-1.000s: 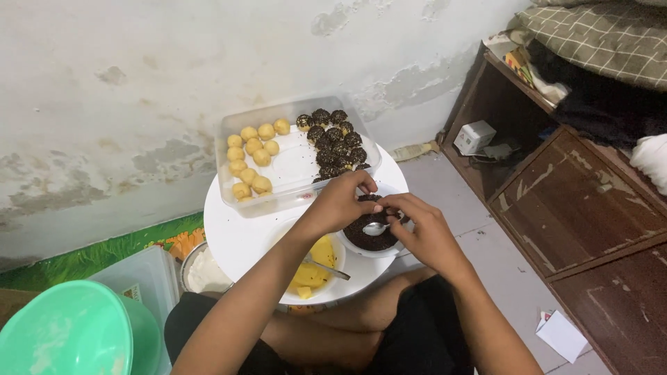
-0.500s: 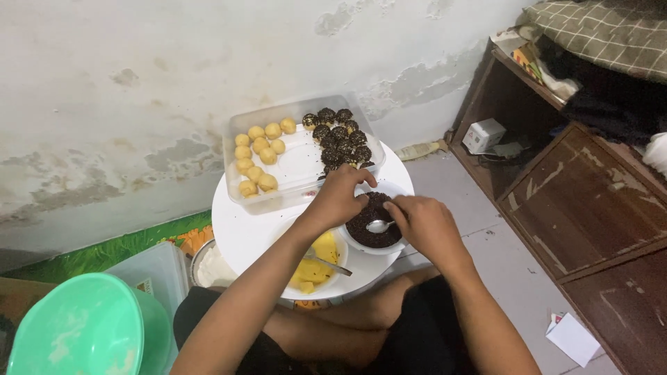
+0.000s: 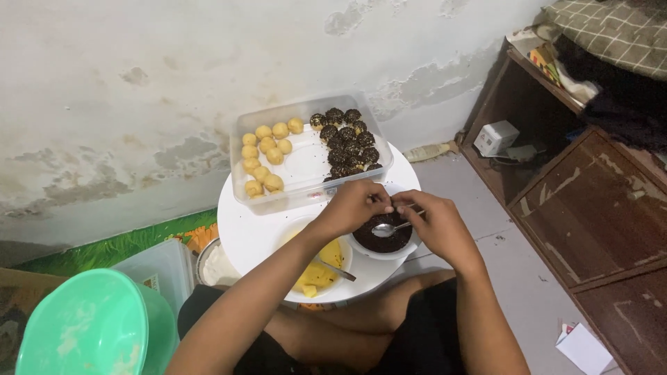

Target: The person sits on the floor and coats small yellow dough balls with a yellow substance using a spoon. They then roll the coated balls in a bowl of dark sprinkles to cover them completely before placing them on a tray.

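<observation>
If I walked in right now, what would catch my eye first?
Probably the clear plastic tray at the far side of the round white table, with plain yellow balls on its left and dark coated balls on its right. Just in front, the left hand and right hand meet above a bowl of dark sprinkles with a spoon in it. A big green tub fills the near left corner.

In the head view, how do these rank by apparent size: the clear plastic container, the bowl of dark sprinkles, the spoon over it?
1. Clear plastic container, clearly the largest.
2. Bowl of dark sprinkles.
3. Spoon, the smallest, though both hands partly hide it.
</observation>
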